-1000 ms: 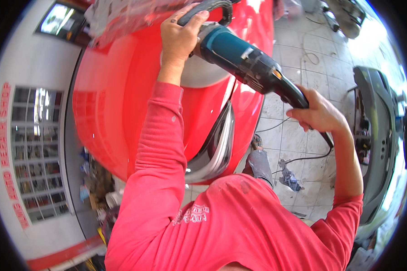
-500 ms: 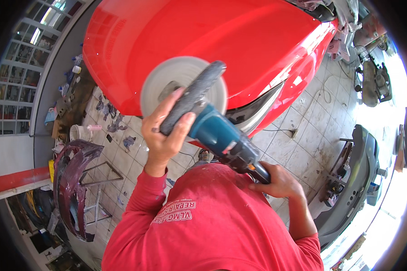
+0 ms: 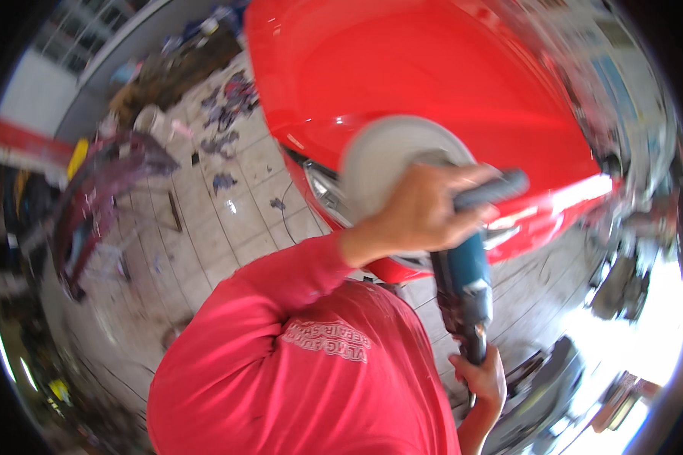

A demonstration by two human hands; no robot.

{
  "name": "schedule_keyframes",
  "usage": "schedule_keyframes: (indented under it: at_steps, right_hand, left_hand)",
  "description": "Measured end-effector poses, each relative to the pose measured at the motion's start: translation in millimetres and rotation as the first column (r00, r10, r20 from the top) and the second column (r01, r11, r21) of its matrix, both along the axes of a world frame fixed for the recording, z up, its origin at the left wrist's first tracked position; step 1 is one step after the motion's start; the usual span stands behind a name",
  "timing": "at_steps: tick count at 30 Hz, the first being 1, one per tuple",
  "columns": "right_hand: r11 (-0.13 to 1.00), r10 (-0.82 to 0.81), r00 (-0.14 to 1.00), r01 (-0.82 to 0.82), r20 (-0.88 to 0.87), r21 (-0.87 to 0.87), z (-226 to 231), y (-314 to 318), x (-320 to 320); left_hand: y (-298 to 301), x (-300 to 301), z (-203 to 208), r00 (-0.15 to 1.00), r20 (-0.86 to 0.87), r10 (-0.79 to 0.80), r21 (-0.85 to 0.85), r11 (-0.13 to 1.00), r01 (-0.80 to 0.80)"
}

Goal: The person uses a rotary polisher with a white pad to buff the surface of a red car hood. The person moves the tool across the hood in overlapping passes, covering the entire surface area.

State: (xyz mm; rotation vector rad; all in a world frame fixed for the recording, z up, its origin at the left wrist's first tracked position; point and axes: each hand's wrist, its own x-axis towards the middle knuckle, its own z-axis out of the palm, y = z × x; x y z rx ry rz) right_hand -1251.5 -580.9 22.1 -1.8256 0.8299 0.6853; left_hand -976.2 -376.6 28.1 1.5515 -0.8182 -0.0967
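A blue-and-black power polisher (image 3: 463, 269) hangs in front of my body, its round whitish pad (image 3: 379, 155) over the front of a red car hood (image 3: 410, 68). My left hand (image 3: 421, 205) is wrapped round the dark front handle (image 3: 493, 189), partly covering the pad and the tool's head. At the rear, my right hand (image 3: 484, 373) grips the black end of the polisher. Whether the pad touches the paint cannot be made out. A headlight (image 3: 325, 186) shows beside the pad. The picture is smeared by motion.
A dark maroon bumper (image 3: 102, 189) rests on a metal stand at the left. Scraps of masking material (image 3: 228, 106) litter the tiled floor (image 3: 235, 227). A white bucket (image 3: 150, 120) stands near the wall. A grey bumper (image 3: 539, 406) lies at the lower right.
The polisher has moved right within the view and swung more upright, both hands still holding it. My view has shifted, so the hood and surroundings appear turned, and a headlight shows left of the pad.
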Motion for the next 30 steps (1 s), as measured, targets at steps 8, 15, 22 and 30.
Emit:
schedule_keyframes:
  at_steps: [8,15,22,30]
  right_hand:
    - [0.988,0.008,0.97,0.03,0.245,-0.151,60,-40,20]
    - [0.907,0.36,0.926,-0.319,0.114,-0.276,57,23,103]
    - [0.841,0.534,0.827,-0.498,0.175,-0.212,85,10,127]
    - [0.956,0.232,0.97,-0.214,0.072,-0.198,127,-109,112]
  left_hand:
    - [-33,31,-3,0.984,-0.027,0.175,-0.038,0.984,-0.176]
    - [81,38,-11,0.933,-0.107,0.345,-0.105,0.929,-0.355]
    - [93,32,-5,0.858,-0.217,0.466,-0.104,0.863,-0.495]
    - [-82,81,6,0.974,-0.006,0.228,-0.222,0.949,-0.224]
